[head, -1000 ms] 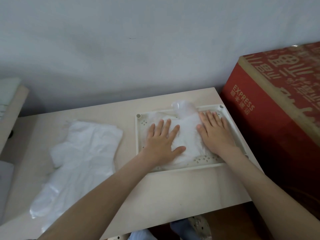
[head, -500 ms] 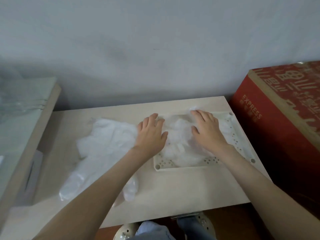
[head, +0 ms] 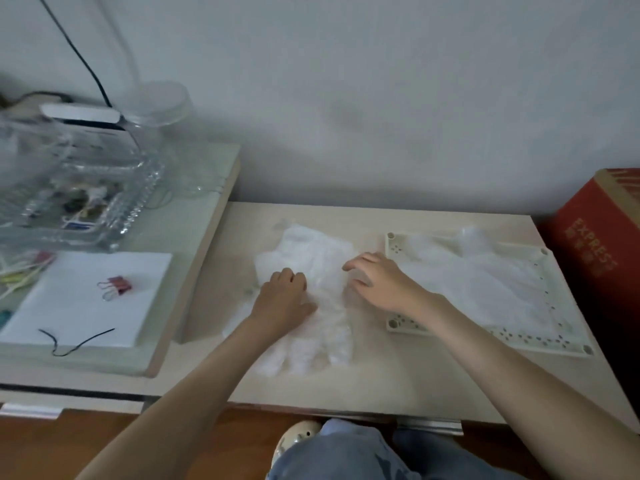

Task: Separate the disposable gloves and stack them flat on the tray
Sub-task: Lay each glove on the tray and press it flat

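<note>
Gloves [head: 320, 268]: thin, limp, clingy, we judge; pinch one cuff edge. Left hand [head: 282, 303], right hand [head: 381, 285] curled on them; grip we cannot tell.

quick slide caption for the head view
The left hand and right hand pick at the glove pile on the table, beside the tray of flattened gloves.
</note>
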Motion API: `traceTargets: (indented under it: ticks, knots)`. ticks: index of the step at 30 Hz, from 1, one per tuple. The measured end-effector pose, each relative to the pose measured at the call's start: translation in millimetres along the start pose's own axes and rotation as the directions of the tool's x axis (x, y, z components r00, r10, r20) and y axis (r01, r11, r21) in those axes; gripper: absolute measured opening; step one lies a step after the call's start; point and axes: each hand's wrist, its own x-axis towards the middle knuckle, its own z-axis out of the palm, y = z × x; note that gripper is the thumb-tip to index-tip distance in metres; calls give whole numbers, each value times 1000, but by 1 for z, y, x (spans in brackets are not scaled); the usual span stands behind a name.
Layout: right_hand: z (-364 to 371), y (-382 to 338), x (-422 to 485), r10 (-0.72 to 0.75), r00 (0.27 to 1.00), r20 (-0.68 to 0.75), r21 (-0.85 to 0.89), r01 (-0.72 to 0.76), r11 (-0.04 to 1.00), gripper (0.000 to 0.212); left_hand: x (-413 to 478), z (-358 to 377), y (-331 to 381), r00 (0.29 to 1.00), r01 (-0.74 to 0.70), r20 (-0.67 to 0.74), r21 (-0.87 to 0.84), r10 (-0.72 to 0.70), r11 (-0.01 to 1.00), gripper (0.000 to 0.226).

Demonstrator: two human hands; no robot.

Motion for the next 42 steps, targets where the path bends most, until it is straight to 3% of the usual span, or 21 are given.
traceTargets:
  ticks: [2, 5, 7, 9, 11, 13, 16, 22, 25, 27, 28, 30, 32, 36, 39, 42]
  knots:
    - [2, -9, 2, 15, 1000, 16, 53, -16, 998, 31, 1, 0, -2, 998, -25, -52, -21, 24, 999, 24]
    - [1, -18, 2, 124, 991, -44, 195, -113, 974, 23, -1, -1, -4, 980, -44, -198, -57, 32, 997, 19]
    - [-4, -22, 2, 269, 959, -93, 382, -215, 899, 39, -3, -4, -2, 935, -90, -352, -130, 39, 987, 15]
    - [-12, -26, 4, 402, 915, -31, 634, -293, 716, 55, -2, -8, 4, 877, -194, -472, -171, 93, 966, 12]
    - [-21, -28, 6, 431, 898, 94, 806, -322, 497, 59, 0, -12, 16, 817, -309, -552, -175, 167, 935, 17]
    - [-26, -24, 7, 384, 909, 160, 897, -296, 327, 46, 1, -17, 31, 779, -411, -578, -181, 241, 893, 24]
    - [-34, -16, 3, 379, 920, 97, 967, -177, 182, 13, 5, -19, 52, 730, -524, -601, -185, 326, 831, 24]
    - [-64, 11, -35, 360, 933, -11, 999, -6, 46, 26, 17, -23, 81, 737, -590, -567, -271, 368, 761, 30]
    - [-70, 31, -51, 382, 923, -54, 998, 66, -20, 26, 18, -26, 100, 865, -406, -489, -550, 113, 730, 39]
    - [-74, 46, -65, 408, 910, -72, 991, 110, -72, 25, 22, -29, 117, 954, -173, -280, -813, -112, 556, 58]
    - [-75, 51, -68, 422, 904, -70, 988, 122, -98, 26, 26, -32, 121, 977, -66, -147, -895, -154, 442, 68]
    - [-76, 65, -78, 448, 891, -71, 983, 140, -122, 30, 37, -33, 131, 991, 122, 107, -964, -76, 234, 72]
    - [-77, 79, -86, 465, 882, -84, 982, 153, -113, 27, 49, -34, 142, 970, 217, 230, -965, 76, 149, 53]
    - [-72, 104, -96, 490, 866, -98, 967, 199, -159, 24, 66, -30, 162, 957, 162, 184, -980, 225, 113, 26]
    - [-69, 120, -103, 517, 850, -96, 952, 230, -202, 29, 75, -29, 173, 973, 91, 115, -988, 201, 123, 11]
    - [-70, 135, -113, 512, 857, -59, 966, 178, -185, 24, 86, -29, 182, 983, 51, 92, -970, 161, 238, 7]
